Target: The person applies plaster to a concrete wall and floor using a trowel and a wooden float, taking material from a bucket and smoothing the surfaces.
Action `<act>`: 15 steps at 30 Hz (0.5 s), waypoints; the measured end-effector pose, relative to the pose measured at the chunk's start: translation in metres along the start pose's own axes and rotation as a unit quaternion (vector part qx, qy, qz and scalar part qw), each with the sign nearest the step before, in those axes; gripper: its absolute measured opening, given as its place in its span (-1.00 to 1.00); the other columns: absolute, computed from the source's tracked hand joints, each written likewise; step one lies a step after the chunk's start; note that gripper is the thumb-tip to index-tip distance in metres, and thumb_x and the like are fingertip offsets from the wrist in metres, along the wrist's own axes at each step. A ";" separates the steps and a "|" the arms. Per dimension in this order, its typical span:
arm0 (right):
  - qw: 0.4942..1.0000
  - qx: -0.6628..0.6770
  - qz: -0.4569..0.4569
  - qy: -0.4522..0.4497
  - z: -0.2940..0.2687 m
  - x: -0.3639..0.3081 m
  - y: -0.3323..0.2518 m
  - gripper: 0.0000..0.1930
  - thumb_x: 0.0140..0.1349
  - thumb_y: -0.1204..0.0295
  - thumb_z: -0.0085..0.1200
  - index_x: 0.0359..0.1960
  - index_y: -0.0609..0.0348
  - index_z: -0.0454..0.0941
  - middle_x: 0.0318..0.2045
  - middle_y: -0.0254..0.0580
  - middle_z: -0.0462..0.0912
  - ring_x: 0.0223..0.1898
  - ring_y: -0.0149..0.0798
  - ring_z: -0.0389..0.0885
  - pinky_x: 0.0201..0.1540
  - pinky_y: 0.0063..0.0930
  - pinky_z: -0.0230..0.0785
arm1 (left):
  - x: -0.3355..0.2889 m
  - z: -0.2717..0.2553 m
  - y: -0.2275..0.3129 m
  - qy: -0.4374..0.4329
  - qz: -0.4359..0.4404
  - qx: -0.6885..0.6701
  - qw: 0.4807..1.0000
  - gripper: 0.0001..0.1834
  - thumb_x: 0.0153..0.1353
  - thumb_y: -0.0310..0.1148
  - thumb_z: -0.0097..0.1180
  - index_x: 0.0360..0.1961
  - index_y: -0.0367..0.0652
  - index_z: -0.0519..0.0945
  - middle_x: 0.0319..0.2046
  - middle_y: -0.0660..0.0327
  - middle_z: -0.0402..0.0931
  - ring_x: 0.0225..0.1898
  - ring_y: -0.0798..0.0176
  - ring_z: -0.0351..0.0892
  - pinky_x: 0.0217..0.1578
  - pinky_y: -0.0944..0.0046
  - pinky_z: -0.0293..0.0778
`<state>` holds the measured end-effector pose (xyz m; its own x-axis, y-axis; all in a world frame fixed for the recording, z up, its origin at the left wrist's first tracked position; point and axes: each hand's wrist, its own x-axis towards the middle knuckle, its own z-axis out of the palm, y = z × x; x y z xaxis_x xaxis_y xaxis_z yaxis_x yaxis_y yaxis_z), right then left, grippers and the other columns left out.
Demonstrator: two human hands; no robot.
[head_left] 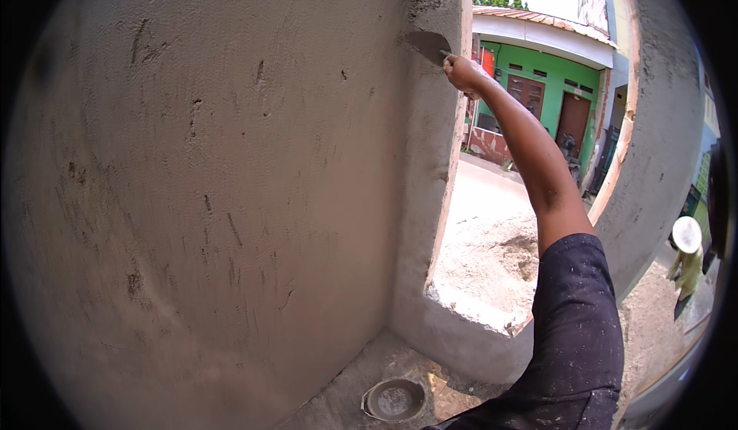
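Observation:
My right hand (466,75) is raised at the top of the window opening's left side, closed around the handle of a trowel (429,46). The trowel's dark blade lies against the narrow strip of grey plaster (432,115) between the corner and the opening; rougher, darker plaster shows just above it. My right arm stretches up across the opening in a dark, speckled sleeve. To the left, a broad plastered wall (231,161) carries several small gouges and pits. My left hand is out of the picture.
On the floor by the corner stands a round bucket (393,400). The opening has a rough sill (477,316) and a wooden edge (619,149). Outside is a green house (559,84). At the far right is a person in a white hat (686,235).

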<state>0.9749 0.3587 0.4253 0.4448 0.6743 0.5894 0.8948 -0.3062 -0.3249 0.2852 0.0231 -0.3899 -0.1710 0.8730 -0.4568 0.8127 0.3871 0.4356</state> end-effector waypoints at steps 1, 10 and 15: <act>0.999 -0.024 -0.015 0.024 0.013 -0.009 0.015 -0.64 0.34 0.17 -0.17 -0.01 0.13 0.45 -0.28 0.16 0.64 -0.30 0.12 0.66 -0.25 -0.02 0.48 | -0.002 0.002 0.002 -0.005 0.002 -0.003 1.000 -0.72 0.18 -0.06 0.06 -0.22 0.05 0.63 -0.27 0.16 0.66 -0.27 0.01 0.63 -0.26 0.07 0.54; 0.980 -0.039 0.049 -0.189 0.067 -0.109 0.021 -0.62 0.34 0.18 -0.18 0.09 0.05 0.45 -0.25 0.23 0.64 -0.31 0.12 0.68 -0.27 -0.09 0.59 | -0.019 -0.002 -0.009 0.000 -0.010 -0.013 1.000 -0.72 0.19 -0.07 0.06 -0.21 0.04 0.63 -0.27 0.15 0.65 -0.26 0.00 0.62 -0.24 0.07 0.54; 0.989 -0.063 -0.016 0.134 0.020 -0.056 0.015 -0.59 0.38 0.17 -0.21 0.12 0.18 0.34 -0.12 0.37 0.58 -0.03 0.32 0.55 0.06 0.09 0.36 | -0.022 -0.003 -0.006 -0.002 -0.005 -0.019 1.000 -0.71 0.19 -0.07 0.06 -0.21 0.03 0.63 -0.27 0.14 0.65 -0.26 0.00 0.62 -0.23 0.06 0.53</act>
<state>0.9624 0.3304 0.3728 0.3952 0.4874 0.7786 0.8987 -0.3808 -0.2177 0.2822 0.0020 -0.3801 -0.1768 0.8679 -0.4641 0.7891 0.4068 0.4602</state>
